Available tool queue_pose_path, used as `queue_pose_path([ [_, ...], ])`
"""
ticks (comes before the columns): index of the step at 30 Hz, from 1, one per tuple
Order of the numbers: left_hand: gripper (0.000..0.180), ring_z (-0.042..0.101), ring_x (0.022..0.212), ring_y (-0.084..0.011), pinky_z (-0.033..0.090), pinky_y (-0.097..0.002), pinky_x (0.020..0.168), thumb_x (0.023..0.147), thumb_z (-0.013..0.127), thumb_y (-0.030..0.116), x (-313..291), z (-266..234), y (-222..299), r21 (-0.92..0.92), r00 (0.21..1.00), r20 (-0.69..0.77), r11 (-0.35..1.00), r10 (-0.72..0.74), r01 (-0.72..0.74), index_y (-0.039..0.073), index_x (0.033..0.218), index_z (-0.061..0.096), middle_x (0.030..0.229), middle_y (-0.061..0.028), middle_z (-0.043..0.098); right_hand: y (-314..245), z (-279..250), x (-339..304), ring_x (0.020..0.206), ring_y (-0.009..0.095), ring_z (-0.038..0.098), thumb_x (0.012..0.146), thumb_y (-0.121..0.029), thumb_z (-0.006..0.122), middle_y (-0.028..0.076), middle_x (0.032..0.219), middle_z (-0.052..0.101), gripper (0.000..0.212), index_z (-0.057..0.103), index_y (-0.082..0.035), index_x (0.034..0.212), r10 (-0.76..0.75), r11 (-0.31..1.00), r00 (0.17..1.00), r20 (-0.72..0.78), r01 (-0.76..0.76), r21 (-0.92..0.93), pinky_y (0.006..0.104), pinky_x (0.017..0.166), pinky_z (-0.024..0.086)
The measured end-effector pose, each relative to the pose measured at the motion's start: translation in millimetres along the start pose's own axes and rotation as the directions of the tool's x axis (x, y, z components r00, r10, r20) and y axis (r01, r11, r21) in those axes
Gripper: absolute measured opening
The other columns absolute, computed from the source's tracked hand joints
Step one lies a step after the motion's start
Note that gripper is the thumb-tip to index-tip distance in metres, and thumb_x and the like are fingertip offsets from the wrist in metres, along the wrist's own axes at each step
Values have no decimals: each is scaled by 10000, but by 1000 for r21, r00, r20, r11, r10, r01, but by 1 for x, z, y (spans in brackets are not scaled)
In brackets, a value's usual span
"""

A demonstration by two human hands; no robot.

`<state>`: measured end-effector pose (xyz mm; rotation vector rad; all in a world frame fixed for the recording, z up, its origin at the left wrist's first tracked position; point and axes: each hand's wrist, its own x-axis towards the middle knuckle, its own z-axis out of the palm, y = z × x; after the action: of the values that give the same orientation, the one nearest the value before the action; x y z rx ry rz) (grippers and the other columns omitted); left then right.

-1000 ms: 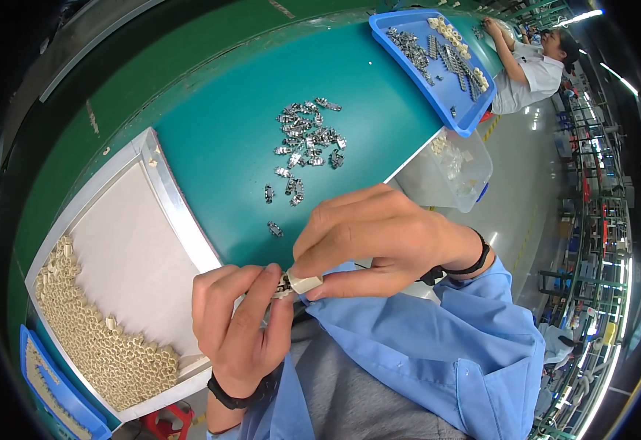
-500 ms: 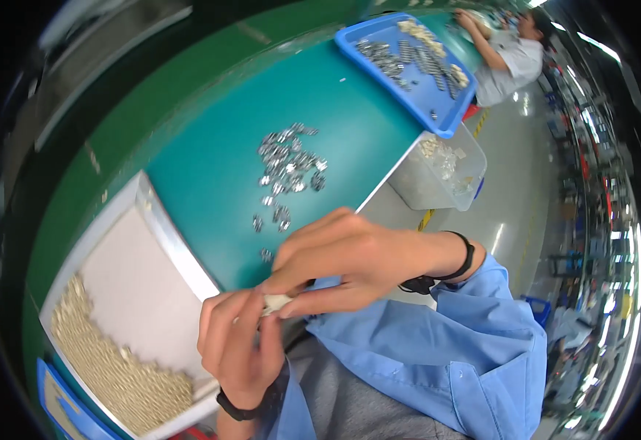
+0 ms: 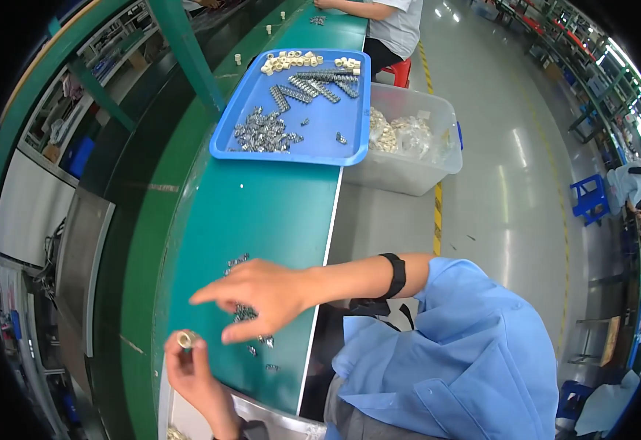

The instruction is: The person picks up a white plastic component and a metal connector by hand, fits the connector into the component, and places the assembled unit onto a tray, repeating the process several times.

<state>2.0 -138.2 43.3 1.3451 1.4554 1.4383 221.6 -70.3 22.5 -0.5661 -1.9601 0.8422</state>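
My left hand [image 3: 197,378] pinches a small cream, ring-ended cylindrical piece [image 3: 186,339] between thumb and fingertips, its round opening facing up. To its right, my right hand [image 3: 265,295] hovers over a loose pile of small silvery metal parts [image 3: 246,313] on the green tabletop [image 3: 269,202]. The right index finger points left and the thumb hangs apart from it; no object shows between them. That hand covers much of the pile, so whether a fingertip touches a part cannot be made out.
A blue tray [image 3: 328,156] farther along the bench holds silvery parts, some in long rows, and cream pieces. Beside it stands a clear plastic bin [image 3: 401,172] with bagged parts. A white-rimmed tray [image 3: 262,414] lies near me. Another person [image 3: 394,29] sits at the far end.
My hands were together at a cream piece and are now apart. The left keeps a cream piece; the right has moved over the metal parts. The whole view has turned.
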Motion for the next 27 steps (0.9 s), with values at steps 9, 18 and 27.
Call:
queue_pose_path([
  [9,140,594,861,-71,473,-242,790,948,724,77,264,105,-70,179,968,244,978,61,-107,9,1062,680,937,9,664,76,-42,-26,1059,261,513,837,-415,747,91,1094,549,472,690,-80,1165,32,900,998,49,-7,-435,408,879,408],
  [18,228,621,764,-100,502,-275,724,889,769,144,381,218,-138,422,957,279,885,79,-197,-35,1021,719,851,-43,716,109,-38,-19,1039,216,507,874,-290,712,62,1064,549,181,710,-110,890,-17,898,992,123,69,-434,388,894,394],
  [27,226,591,726,-104,489,-289,694,898,767,166,409,247,-164,472,943,283,830,177,-297,-26,1009,728,791,-30,690,122,-56,-24,990,213,528,791,-185,703,55,986,562,111,685,-95,853,49,911,998,49,-25,-412,378,908,408],
])
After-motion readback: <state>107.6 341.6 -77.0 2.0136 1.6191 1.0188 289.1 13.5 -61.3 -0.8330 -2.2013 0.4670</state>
